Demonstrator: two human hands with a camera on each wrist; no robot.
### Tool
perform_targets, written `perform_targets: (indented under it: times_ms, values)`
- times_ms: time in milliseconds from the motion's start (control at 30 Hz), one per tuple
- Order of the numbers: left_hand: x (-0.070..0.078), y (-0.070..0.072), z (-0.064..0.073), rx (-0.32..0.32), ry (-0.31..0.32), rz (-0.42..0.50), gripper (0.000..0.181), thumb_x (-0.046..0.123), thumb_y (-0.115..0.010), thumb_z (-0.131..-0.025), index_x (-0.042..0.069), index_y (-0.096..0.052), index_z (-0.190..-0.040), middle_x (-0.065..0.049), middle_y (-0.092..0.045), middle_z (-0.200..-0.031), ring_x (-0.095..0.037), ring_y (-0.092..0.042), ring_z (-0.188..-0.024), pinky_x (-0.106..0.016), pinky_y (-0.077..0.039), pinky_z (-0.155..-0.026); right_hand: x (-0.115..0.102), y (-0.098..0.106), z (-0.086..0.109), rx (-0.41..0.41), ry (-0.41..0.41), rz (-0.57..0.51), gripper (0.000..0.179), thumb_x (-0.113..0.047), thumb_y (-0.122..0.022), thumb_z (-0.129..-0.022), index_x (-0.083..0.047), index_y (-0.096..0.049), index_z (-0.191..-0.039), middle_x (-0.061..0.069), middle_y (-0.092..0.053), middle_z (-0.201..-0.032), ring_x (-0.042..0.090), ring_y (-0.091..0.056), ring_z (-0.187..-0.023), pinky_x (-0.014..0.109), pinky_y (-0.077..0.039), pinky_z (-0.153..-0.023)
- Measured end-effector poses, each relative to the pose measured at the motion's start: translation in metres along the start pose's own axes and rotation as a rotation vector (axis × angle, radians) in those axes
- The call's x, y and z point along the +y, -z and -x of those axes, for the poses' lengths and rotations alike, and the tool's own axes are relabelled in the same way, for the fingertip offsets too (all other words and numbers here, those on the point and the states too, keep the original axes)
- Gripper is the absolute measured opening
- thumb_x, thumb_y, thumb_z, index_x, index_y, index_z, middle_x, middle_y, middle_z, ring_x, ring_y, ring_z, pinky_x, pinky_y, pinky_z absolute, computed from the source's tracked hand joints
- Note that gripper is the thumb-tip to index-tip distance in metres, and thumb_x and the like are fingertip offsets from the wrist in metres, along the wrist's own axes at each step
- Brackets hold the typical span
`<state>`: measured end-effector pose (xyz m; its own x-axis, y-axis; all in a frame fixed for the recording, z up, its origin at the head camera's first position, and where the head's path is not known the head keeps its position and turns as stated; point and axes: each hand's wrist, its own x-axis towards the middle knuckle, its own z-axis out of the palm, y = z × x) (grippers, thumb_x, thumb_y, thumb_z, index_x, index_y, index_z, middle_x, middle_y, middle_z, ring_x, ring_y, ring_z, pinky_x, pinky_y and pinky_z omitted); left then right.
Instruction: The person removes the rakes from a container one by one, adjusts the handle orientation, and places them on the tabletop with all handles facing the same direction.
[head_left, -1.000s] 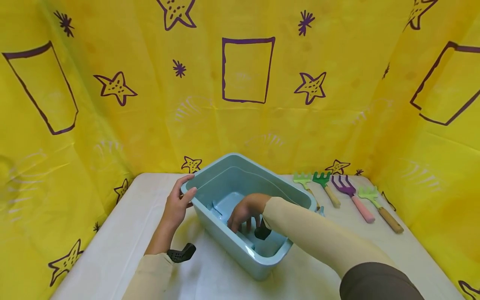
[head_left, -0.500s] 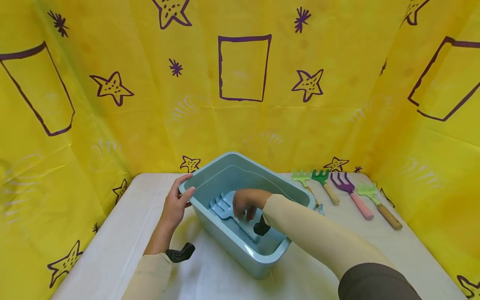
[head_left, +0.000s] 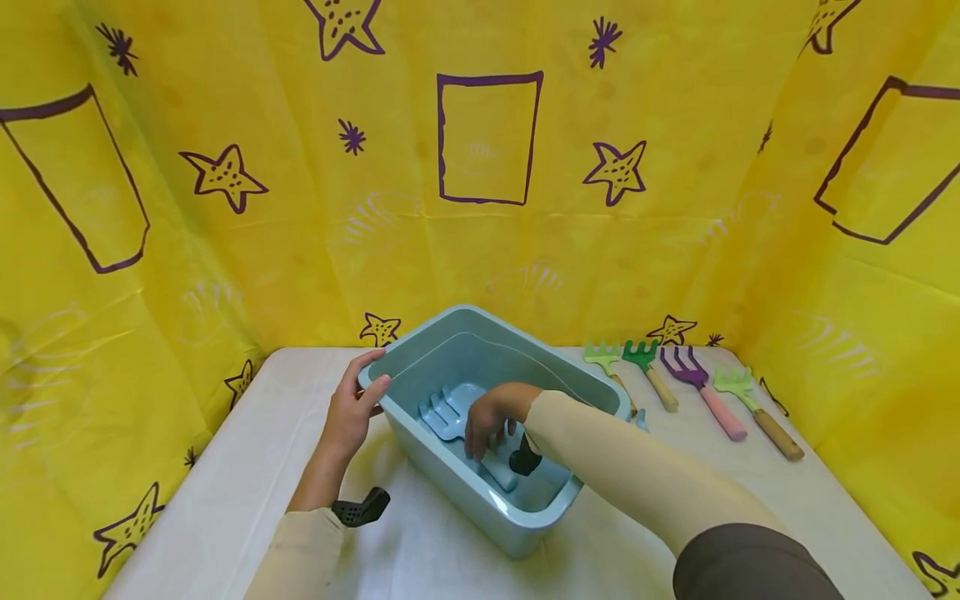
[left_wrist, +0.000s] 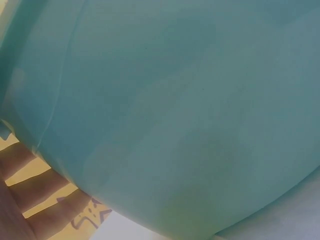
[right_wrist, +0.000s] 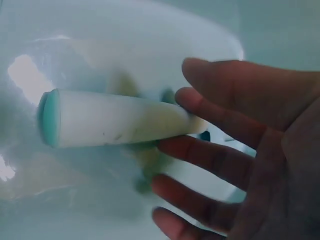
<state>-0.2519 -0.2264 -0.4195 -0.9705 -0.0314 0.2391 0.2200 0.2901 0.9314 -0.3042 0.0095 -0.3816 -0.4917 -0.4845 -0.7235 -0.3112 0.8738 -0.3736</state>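
A pale blue plastic tub (head_left: 480, 315) stands turned at an angle on the table. My left hand (head_left: 356, 404) grips its left corner, thumb on the rim; in the left wrist view, fingers (left_wrist: 40, 190) lie along the tub's outside. Inside lies a light blue garden hand fork (head_left: 445, 417), its tines toward the left and its pale handle (right_wrist: 115, 120) toward me. My right hand (head_left: 495, 417) reaches in over the handle. The right wrist view shows its fingers spread and loosely bent about the handle's far end, index and middle finger close to it; whether they touch is unclear.
Right of the tub lie several garden hand forks: a light green one (head_left: 602, 354), a dark green one (head_left: 641, 354), a purple one (head_left: 686, 371) and another light green one (head_left: 735, 383). A blue piece (head_left: 641, 419) peeks out beside the tub. Yellow cloth (head_left: 300, 250) surrounds the white table (head_left: 225, 467).
My right hand has moved slightly right from over the fork's head, uncovering its tines; in the last half second its fingers have lowered beside the handle. My left hand stays on the tub.
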Motion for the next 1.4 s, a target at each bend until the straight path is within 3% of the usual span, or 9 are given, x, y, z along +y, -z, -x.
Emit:
perform_targets:
  times_ms: [100,267,367,467,567,767,967,1200,1400]
  values:
    - [0.001,0.000,0.000,-0.001,0.003,0.001,0.048,0.034,-0.053,-0.100,0.029,-0.039,-0.145,-0.009,-0.037,-0.151,-0.041,-0.047,-0.125,-0.058,-0.047,-0.091,-0.002,0.002,0.001,0.073,-0.008,0.012,0.016,-0.019,-0.070,-0.089,-0.018,-0.074,-0.104,0.003,-0.065,-0.106,0.029,-0.061,-0.103,0.051,-0.046,-0.095]
    - [0.002,0.001,0.001,-0.001,0.012,0.003,0.049,0.035,-0.053,-0.099,0.029,-0.038,-0.146,-0.007,-0.036,-0.152,-0.040,-0.046,-0.127,-0.057,-0.047,-0.092,-0.001,0.004,0.001,0.209,-0.035,-0.125,0.005,-0.011,-0.071,-0.087,-0.013,-0.074,-0.090,0.007,-0.063,-0.090,0.033,-0.065,-0.081,0.046,-0.056,-0.077]
    - [0.006,0.001,0.003,-0.003,0.013,-0.013,0.049,0.035,-0.052,-0.100,0.028,-0.037,-0.146,-0.008,-0.035,-0.152,-0.042,-0.045,-0.127,-0.057,-0.046,-0.093,0.001,0.004,0.002,0.236,-0.017,-0.187,0.007,-0.003,-0.067,-0.087,-0.007,-0.072,-0.091,0.007,-0.061,-0.083,0.027,-0.060,-0.069,0.040,-0.057,-0.067]
    - [0.015,0.001,0.006,-0.010,0.027,-0.011,0.049,0.030,-0.051,-0.101,0.025,-0.037,-0.147,-0.011,-0.034,-0.152,-0.043,-0.044,-0.127,-0.058,-0.045,-0.094,0.002,0.004,0.004,0.243,-0.009,-0.197,0.006,0.001,-0.064,-0.086,-0.002,-0.068,-0.090,0.007,-0.059,-0.080,0.024,-0.058,-0.067,0.038,-0.056,-0.066]
    - [0.018,0.001,0.006,-0.014,0.042,-0.007,0.048,0.027,-0.051,-0.101,0.022,-0.037,-0.147,-0.013,-0.034,-0.152,-0.044,-0.044,-0.127,-0.058,-0.045,-0.094,0.003,0.006,0.004,0.280,-0.034,-0.180,0.003,-0.005,-0.065,-0.085,-0.003,-0.065,-0.083,0.007,-0.059,-0.079,0.023,-0.056,-0.069,0.037,-0.056,-0.065]
    - [0.005,0.003,0.002,-0.003,0.020,-0.005,0.048,0.034,-0.052,-0.100,0.027,-0.038,-0.146,-0.010,-0.037,-0.150,-0.041,-0.047,-0.125,-0.057,-0.047,-0.092,0.005,0.011,0.005,0.364,-0.047,-0.188,0.013,-0.013,-0.066,-0.085,-0.002,-0.066,-0.079,0.006,-0.060,-0.070,0.018,-0.054,-0.059,0.028,-0.049,-0.054]
    - [0.002,0.003,0.002,0.009,-0.008,0.011,0.046,0.034,-0.053,-0.100,0.027,-0.041,-0.144,-0.012,-0.042,-0.146,-0.042,-0.051,-0.120,-0.058,-0.048,-0.090,0.007,0.014,0.009,0.371,0.025,-0.176,0.024,-0.012,-0.064,-0.090,0.011,-0.068,-0.094,0.007,-0.058,-0.062,0.015,-0.052,-0.048,0.024,-0.046,-0.046]
    - [0.002,0.001,0.004,0.000,0.000,-0.001,0.047,0.036,-0.053,-0.100,0.027,-0.040,-0.144,-0.011,-0.040,-0.148,-0.042,-0.049,-0.123,-0.058,-0.048,-0.091,0.011,0.022,0.021,0.349,0.104,-0.277,0.024,-0.013,-0.062,-0.094,0.000,-0.065,-0.075,0.008,-0.054,-0.061,0.018,-0.048,-0.049,0.027,-0.044,-0.047]
    - [0.001,0.001,0.003,0.010,-0.004,-0.012,0.048,0.038,-0.054,-0.099,0.027,-0.040,-0.144,-0.010,-0.039,-0.149,-0.042,-0.049,-0.123,-0.055,-0.049,-0.090,0.010,0.030,0.035,0.373,0.162,-0.321,0.015,-0.013,-0.066,-0.091,-0.002,-0.068,-0.081,0.009,-0.058,-0.064,0.019,-0.052,-0.051,0.027,-0.048,-0.047]
